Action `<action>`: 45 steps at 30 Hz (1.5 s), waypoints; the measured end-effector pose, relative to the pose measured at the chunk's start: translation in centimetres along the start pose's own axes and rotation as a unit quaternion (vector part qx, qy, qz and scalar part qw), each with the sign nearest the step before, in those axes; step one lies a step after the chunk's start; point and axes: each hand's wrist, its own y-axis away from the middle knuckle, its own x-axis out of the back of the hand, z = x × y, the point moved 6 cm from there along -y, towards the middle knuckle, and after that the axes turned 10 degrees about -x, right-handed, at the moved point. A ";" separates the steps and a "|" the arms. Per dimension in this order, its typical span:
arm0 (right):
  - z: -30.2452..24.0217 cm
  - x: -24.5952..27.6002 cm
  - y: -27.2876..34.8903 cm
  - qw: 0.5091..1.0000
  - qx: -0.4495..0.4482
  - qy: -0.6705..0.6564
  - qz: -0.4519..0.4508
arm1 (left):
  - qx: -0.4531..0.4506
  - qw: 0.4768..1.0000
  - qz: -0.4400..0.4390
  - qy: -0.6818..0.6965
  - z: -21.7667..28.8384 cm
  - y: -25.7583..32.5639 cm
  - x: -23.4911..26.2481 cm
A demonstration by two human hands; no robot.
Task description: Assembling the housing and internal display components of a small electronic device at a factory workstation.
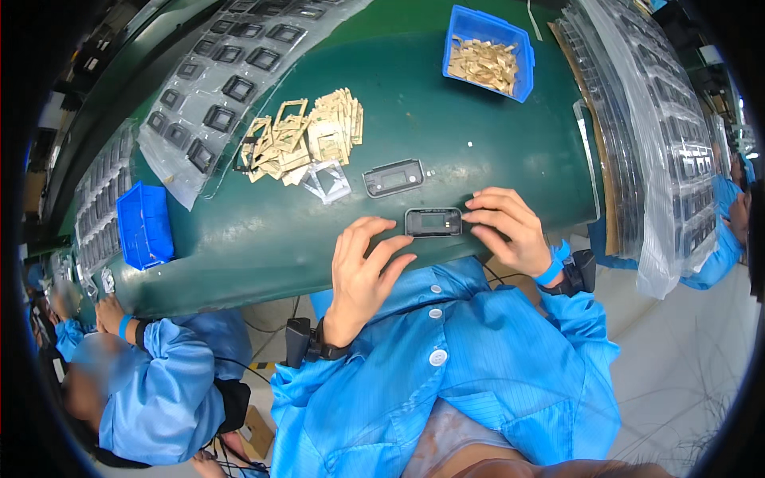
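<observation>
The case (433,223) lies on the desk (279,239) between the left hand (358,269) and right hand (514,233), each grip spread, contact unclear. Light, even support at both ends should keep it flat, clear of the cover (394,178) beyond.

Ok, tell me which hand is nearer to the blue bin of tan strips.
Right. The right hand is almost straight below the blue bin in the picture; the left hand is farther off, below and to its left.

The white speck (469,144) seems unidentifiably small.
</observation>
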 end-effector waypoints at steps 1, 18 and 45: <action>-0.1 -0.3 0.6 1.000 -0.005 0.000 -0.001 | -0.002 1.000 0.004 0.003 0.0 -0.3 -0.1; -0.9 -3.7 1.9 0.996 0.013 0.058 0.067 | 0.001 1.000 -0.006 0.007 -0.8 -0.9 -2.4; -1.0 -4.3 1.5 0.995 0.026 0.084 0.055 | 0.001 0.999 0.036 -0.014 -1.3 -0.6 -2.3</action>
